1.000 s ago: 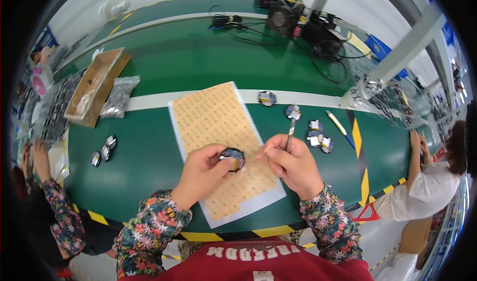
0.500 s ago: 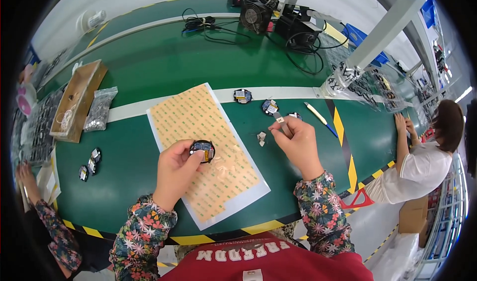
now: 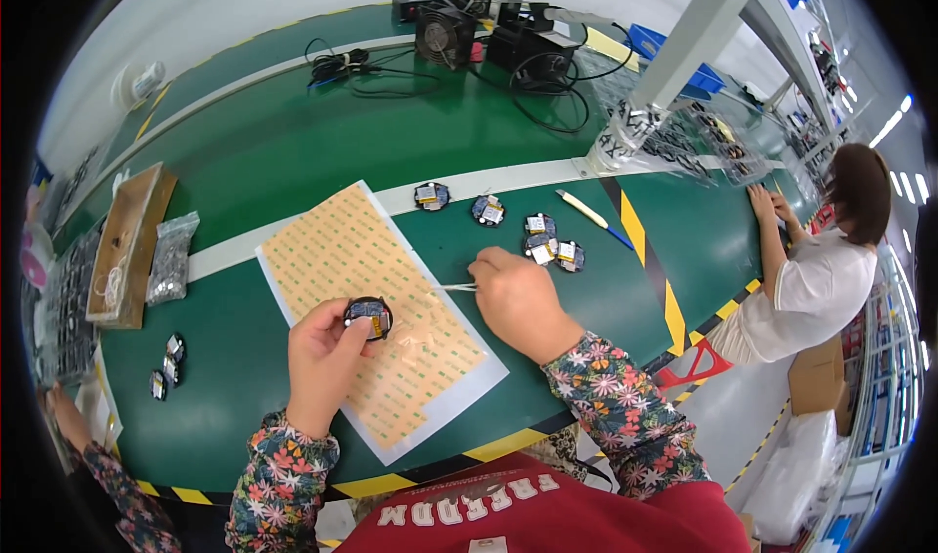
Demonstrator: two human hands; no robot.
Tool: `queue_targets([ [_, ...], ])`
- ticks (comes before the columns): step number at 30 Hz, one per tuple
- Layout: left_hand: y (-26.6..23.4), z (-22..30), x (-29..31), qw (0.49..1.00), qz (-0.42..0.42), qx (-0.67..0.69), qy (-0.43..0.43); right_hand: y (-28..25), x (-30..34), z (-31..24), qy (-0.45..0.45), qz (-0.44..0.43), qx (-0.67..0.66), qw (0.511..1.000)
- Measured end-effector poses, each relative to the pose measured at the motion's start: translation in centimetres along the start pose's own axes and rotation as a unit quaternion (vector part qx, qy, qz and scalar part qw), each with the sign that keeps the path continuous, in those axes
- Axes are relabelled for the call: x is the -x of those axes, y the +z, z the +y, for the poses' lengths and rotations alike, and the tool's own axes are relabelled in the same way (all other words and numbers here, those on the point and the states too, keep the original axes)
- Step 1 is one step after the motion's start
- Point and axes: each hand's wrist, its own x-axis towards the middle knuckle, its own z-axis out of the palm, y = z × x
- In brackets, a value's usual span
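Observation:
My left hand (image 3: 322, 358) pinches a round black electronic module (image 3: 368, 311) with a circuit board and a yellow-marked part, thumb across its face. It is held above a tan adhesive sheet (image 3: 337, 235) printed with green marks, on a white backing. In my right hand (image 3: 528, 304) are slim metal tweezers (image 3: 452, 287), their tips pointing left to the sheet's right edge. My fingers hide the rest of them. Beyond that hand lie several similar round modules, among them one at the far side (image 3: 431, 196) and one nearer (image 3: 489, 211).
A white-and-blue pen-like tool (image 3: 594, 217) lies by the striped tape (image 3: 647, 260). At left are more modules (image 3: 172, 358), a bag of small parts (image 3: 172, 258) and a wooden box (image 3: 132, 250). A fan (image 3: 445, 37) and cables stand behind. Another person (image 3: 831, 250) works at right.
My right hand has moved left to the sheet's edge, and its tweezers now point left rather than up. My left hand still holds the module. The whole view has shifted a little.

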Motion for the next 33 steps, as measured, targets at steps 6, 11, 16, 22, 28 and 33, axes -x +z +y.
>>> queue_targets([
  [6, 0.1, -0.3, 0.0, 1.0, -0.016, -0.004, -0.003, 0.1, -0.1, 0.6, 0.044, 0.063, -0.11, 0.991],
  [11, -0.4, -0.6, 0.2, 1.0, -0.009, 0.012, -0.013, -0.7, -0.9, 0.2, 0.141, 0.083, -0.221, 0.961],
  [16, -0.1, -0.7, -0.2, 0.999, -0.032, 0.009, -0.016, -0.1, -0.8, 2.0, 0.201, 0.047, -0.291, 0.934],
  [22, -0.3, -0.7, 0.0, 1.0, -0.014, -0.012, -0.018, -0.5, -0.9, 1.1, 0.168, 0.066, -0.27, 0.946],
  [28, 0.0, -0.7, -0.1, 1.0, -0.008, -0.01, -0.002, 0.4, -0.3, 1.1, 0.067, 0.051, -0.133, 0.988],
  [33, 0.5, -0.5, 0.0, 1.0, -0.007, -0.007, 0.001, 0.0, 0.7, 0.3, 0.034, 0.04, -0.056, 0.997],
])
